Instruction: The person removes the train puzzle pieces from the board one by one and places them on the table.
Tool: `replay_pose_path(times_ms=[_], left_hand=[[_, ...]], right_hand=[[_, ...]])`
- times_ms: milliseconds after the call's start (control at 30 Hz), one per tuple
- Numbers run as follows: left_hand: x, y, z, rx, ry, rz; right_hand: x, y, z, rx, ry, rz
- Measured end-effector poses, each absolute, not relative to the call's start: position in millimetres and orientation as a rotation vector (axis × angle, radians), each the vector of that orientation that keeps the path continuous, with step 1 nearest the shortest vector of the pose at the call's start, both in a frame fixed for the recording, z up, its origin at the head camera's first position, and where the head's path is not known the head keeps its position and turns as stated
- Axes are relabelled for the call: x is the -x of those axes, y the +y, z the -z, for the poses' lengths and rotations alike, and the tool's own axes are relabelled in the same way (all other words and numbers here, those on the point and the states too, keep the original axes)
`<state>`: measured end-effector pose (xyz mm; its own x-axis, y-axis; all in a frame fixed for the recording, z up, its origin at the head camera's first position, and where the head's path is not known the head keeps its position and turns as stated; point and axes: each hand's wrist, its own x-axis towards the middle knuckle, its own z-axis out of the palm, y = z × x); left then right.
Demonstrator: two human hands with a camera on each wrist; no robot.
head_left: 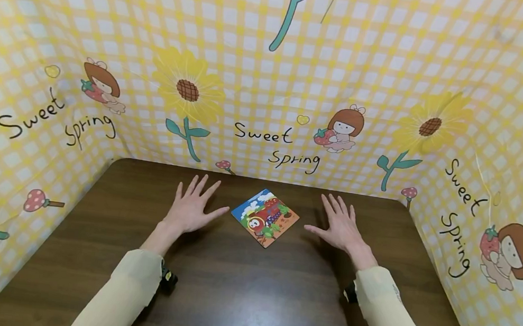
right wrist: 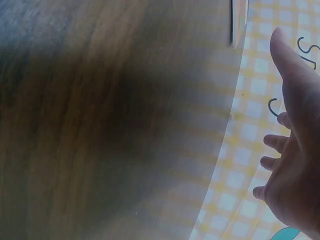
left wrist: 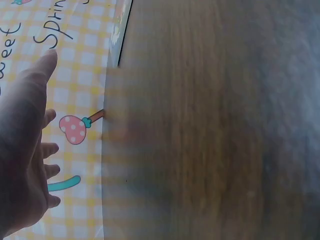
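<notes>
A square, thin cartoon picture board, bright blue, red and orange, lies flat near the far side of the table, one corner toward the person. To its left, my left hand is spread with fingers straight, its thumb tip a little short of the board's left corner. My right hand is spread in the same way on the other side, thumb pointing at the right corner. Neither hand holds anything. In the left wrist view, the board's edge shows past the thumb; the right wrist view catches just a corner of the board.
The dark brown wooden table is bounded at the back and both sides by a yellow checked cloth printed with flowers, cartoon figures and "Sweet Spring". Black wrist devices sit at both cream sleeves.
</notes>
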<state>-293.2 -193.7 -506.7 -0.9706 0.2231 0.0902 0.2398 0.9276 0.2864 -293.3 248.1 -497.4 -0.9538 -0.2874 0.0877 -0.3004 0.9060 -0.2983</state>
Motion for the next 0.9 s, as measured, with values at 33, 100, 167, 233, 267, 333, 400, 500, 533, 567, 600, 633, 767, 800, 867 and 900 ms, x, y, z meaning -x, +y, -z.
replay_pose_path(times_ms=[33,100,167,233,267,333,400,500,533,567,600,633,767,800,867,900], left_hand=[[294,-192,507,0.366,-3.027,0.458],[296,-189,508,0.373,-3.028,0.458],[297,-185,509,0.384,-3.033,0.461],[297,-181,510,0.388,-3.040,0.462],[298,-179,511,0.392,-3.045,0.466],[298,-175,513,0.398,-3.050,0.478],[298,-171,515,0.402,-3.056,0.497],[301,-165,518,0.418,-3.066,0.511],[301,-163,519,0.425,-3.070,0.518],[302,-160,520,0.434,-3.072,0.523],[303,-158,522,0.443,-3.075,0.521],[303,-156,523,0.452,-3.080,0.521],[303,-146,527,0.483,-3.093,0.530],[302,-143,527,0.482,-3.095,0.531],[300,-139,528,0.468,-3.093,0.537],[298,-137,528,0.455,-3.091,0.537]], right_hand=[[294,248,498,-0.466,-3.027,-0.484],[295,247,499,-0.464,-3.035,-0.481],[297,246,500,-0.463,-3.045,-0.473],[299,245,500,-0.467,-3.055,-0.467],[300,244,501,-0.471,-3.059,-0.471],[301,242,501,-0.480,-3.062,-0.484],[303,239,503,-0.495,-3.062,-0.500],[307,233,507,-0.520,-3.061,-0.508],[308,231,508,-0.527,-3.063,-0.506],[309,229,510,-0.535,-3.063,-0.512],[310,226,512,-0.543,-3.063,-0.511],[311,224,513,-0.550,-3.064,-0.514],[313,214,518,-0.589,-3.067,-0.529],[314,211,519,-0.602,-3.068,-0.525],[315,207,522,-0.626,-3.073,-0.528],[315,205,523,-0.635,-3.077,-0.528]])
